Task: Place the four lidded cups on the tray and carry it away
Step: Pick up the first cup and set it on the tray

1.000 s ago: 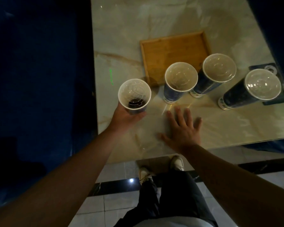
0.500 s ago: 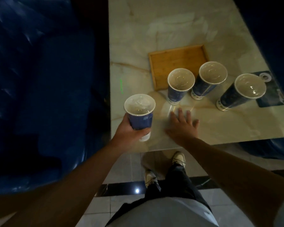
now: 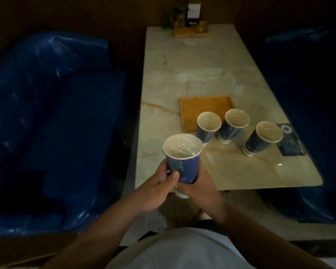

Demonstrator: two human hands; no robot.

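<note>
Both hands, left hand and right hand, clasp one blue lidded paper cup; three matching cups stand, seemingly, just beside the empty square wooden tray.

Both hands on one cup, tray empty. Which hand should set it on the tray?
Probably right. The right hand cups the held cup from the tray's side, while the left hand grips its outer side, farther away.

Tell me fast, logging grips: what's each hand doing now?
Left hand: closed on the blue lidded cup.
Right hand: closed on the same cup.
</note>
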